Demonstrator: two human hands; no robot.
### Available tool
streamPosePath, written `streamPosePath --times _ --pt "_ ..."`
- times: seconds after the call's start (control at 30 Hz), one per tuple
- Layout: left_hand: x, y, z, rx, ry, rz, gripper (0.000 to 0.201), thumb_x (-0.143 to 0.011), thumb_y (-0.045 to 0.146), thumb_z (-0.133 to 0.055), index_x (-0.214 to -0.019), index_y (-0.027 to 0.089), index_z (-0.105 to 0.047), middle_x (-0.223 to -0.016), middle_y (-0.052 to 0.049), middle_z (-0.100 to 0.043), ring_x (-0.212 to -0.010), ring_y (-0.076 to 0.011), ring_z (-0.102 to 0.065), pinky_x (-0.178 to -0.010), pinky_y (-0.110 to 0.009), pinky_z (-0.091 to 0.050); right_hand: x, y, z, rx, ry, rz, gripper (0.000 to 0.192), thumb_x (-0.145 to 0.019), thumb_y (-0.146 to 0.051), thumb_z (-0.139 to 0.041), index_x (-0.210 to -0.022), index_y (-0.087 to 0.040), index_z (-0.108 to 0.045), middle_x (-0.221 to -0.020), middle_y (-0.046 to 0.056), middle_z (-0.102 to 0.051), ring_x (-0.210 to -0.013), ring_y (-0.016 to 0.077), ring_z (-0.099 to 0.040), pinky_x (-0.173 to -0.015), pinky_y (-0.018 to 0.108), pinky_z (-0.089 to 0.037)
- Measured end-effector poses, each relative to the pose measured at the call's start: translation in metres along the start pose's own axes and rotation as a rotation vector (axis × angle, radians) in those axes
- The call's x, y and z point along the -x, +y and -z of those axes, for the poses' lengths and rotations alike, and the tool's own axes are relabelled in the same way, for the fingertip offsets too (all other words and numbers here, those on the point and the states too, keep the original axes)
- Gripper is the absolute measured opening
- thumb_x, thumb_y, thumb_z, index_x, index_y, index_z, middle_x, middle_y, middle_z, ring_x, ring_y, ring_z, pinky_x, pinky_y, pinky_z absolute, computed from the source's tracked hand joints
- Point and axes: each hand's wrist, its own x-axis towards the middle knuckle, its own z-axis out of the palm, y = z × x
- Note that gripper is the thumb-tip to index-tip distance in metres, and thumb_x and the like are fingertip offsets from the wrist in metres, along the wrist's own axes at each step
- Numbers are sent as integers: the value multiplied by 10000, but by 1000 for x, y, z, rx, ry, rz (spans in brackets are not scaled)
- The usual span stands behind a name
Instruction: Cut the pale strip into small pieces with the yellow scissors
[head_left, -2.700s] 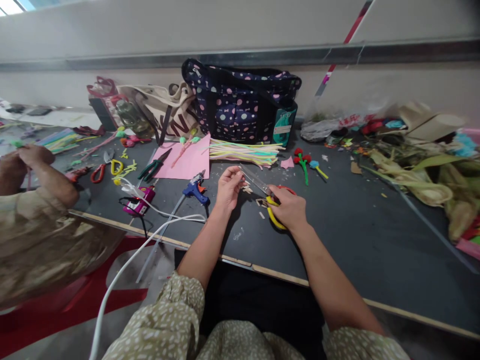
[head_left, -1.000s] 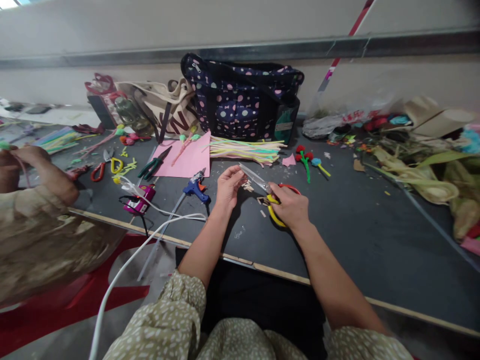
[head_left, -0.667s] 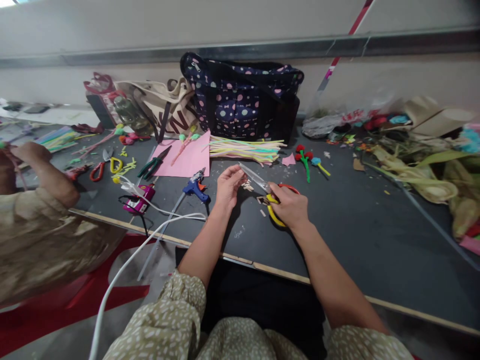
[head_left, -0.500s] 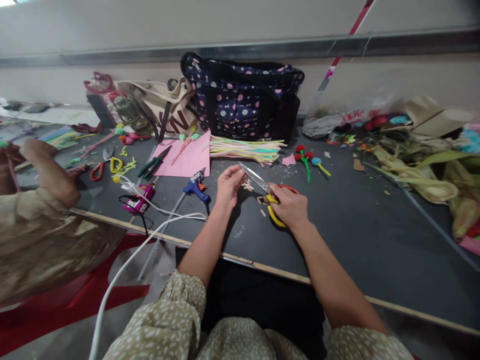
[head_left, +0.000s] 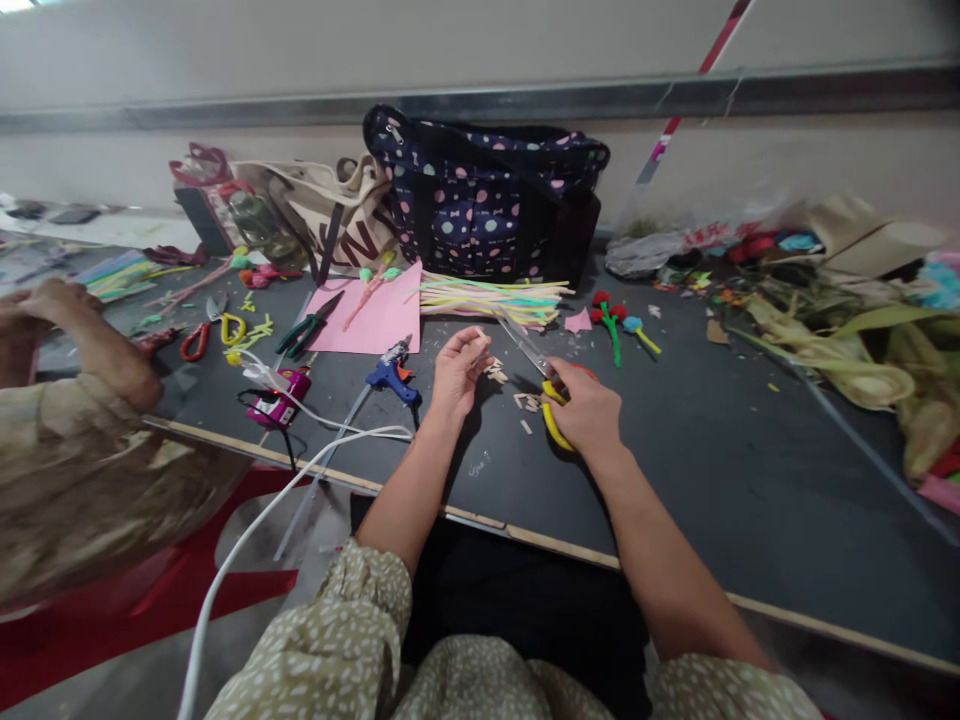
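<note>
Right hand is wrapped around the yellow and red plastic handles of a pair of steel-bladed scissors, fingers curled tight through the loops, blades slanting up and away from the knuckles toward the far side of the dark grey table. Blades are blurred, so can't tell how far apart they are.

Left hand sits just left of the blade tips, fingertips bunched together pinching a tiny pale scrap that's too small to make out properly. Between the two sets of fingers, right under the blades, there's a scatter of small tan cut bits lying on the table.

Just beyond the fingertips: a bundle of pastel foam-like strips and a pink paper sheet with green-handled pliers on its edge. Left of the left-hand fingers is a blue glue gun, then a magenta one with a white cord. Behind it all stands a navy polka-dot tote bag.

Far left, another person's hand and mottled sleeve, well apart from everything.
</note>
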Motion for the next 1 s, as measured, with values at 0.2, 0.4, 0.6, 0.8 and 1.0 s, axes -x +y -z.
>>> streamPosePath --times 0.2,0.4,0.6,0.8,1.0 --pt "-1 0 0 9 11 5 330 -569 217 -844 -827 190 -641 -753 36 -676 -584 -52 -584 -611 -195 -495 -1 0 1 45 -36 13 399 -787 -324 -594 -1179 -258 -612 -979 19 -703 -861 175 -626 -654 267 -392" --pt "0 1 1 -3 -5 -13 311 -580 230 -835 -816 198 -635 -774 35 -668 -611 -56 -580 -610 -190 -496 0 0 0 26 -1 50 367 -789 -319 -592 -1147 -257 -643 -928 12 -705 -835 162 -626 -639 251 -379" --pt "0 1 1 -6 8 -21 332 -568 239 -843 -827 203 -639 -715 43 -635 -616 -65 -584 -615 -194 -489 0 0 0 47 26 103 348 -806 -262 -536 -1132 -252 -658 -870 5 -695 -794 140 -609 -616 240 -341" --pt "1 1 0 -9 0 -36 315 -571 238 -841 -813 195 -643 -765 36 -658 -611 -66 -580 -615 -212 -489 1 1 -2 102 47 134 338 -828 -265 -509 -1126 -252 -669 -827 1 -675 -758 129 -579 -609 245 -313" --pt "2 4 -2 -23 8 -34 280 -593 256 -825 -815 178 -675 -767 22 -657 -631 -75 -582 -618 -223 -503 1 1 -2 125 46 114 349 -824 -275 -513 -1136 -258 -668 -840 -2 -675 -752 124 -570 -604 249 -309"
